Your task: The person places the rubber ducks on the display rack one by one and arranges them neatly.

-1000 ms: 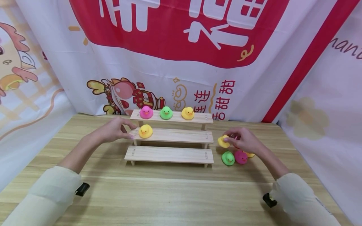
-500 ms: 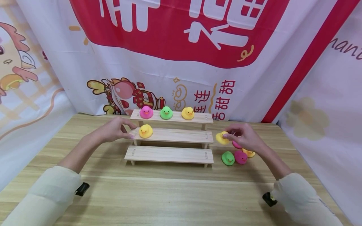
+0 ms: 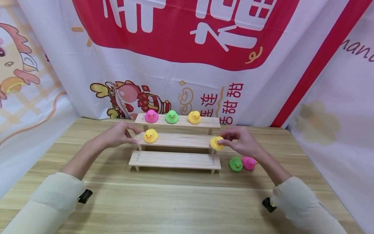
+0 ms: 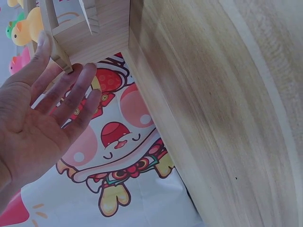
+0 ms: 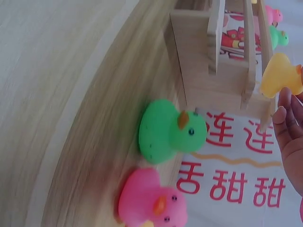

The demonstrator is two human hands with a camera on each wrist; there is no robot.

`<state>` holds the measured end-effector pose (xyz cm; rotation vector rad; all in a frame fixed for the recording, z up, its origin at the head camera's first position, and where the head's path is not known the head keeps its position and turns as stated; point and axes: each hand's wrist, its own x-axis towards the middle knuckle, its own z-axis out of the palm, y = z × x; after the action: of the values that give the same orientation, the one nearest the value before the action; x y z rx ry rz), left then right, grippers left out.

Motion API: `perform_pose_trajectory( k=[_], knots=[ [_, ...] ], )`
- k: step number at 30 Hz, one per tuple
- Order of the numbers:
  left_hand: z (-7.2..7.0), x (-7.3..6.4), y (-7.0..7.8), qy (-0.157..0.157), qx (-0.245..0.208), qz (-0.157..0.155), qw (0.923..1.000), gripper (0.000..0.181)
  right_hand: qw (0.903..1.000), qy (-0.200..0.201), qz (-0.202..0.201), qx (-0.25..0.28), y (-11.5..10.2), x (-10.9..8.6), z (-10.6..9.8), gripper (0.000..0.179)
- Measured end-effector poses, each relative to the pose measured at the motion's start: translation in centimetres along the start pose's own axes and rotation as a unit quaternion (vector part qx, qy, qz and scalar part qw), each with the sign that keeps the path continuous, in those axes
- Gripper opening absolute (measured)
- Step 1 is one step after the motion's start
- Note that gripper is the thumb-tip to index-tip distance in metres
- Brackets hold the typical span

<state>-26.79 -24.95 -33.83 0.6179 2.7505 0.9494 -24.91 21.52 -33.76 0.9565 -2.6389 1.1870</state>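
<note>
My right hand [image 3: 241, 141] pinches a yellow rubber duck [image 3: 215, 143] between thumb and fingertips at the right end of the middle tier. In the right wrist view this duck [image 5: 280, 75] overlaps the tier's end. At the other end, my left hand [image 3: 118, 134] holds the wooden three-tier shelf [image 3: 181, 139]. Its thumb is on top of the board and its fingers are lower, by the board's end, in the left wrist view. Beside that thumb sits another yellow duck [image 3: 150, 136]. The top tier bears a pink duck [image 3: 151, 116], a green duck [image 3: 171, 117] and a yellow duck [image 3: 194, 117].
On the table [image 3: 175, 201], right of the shelf, stand a green duck [image 3: 235, 164] and a pink duck [image 3: 249, 163]. A sliver of yellow shows behind the pink one, near the right forearm. A printed curtain [image 3: 163, 74] hangs close behind the shelf.
My right hand has carried the yellow duck leftward, from above the table ducks to the right end of the middle tier. The left hand stays at the shelf's left end.
</note>
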Motion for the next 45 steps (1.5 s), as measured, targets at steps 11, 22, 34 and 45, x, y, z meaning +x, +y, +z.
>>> perform_pose_trajectory(
  k=[11,22,34,45],
  knots=[
    [0.1,0.1,-0.3,0.005,0.002,0.003,1.0000,0.044,0.9992,-0.009,-0.030,0.025,-1.0,1.5,1.9,0.016],
    [0.0,0.1,-0.5,0.005,0.000,0.007,1.0000,0.044,0.9965,-0.018,-0.077,0.025,-2.3,3.2,4.0,0.016],
    [0.0,0.2,-0.4,0.002,-0.003,0.005,1.0000,0.044,0.9960,-0.023,-0.087,-0.008,-3.6,5.2,5.7,0.018],
    [-0.1,0.1,-0.3,-0.006,0.006,-0.001,1.0000,0.047,0.9948,-0.034,-0.096,-0.005,-4.7,6.5,7.0,0.020]
  ],
)
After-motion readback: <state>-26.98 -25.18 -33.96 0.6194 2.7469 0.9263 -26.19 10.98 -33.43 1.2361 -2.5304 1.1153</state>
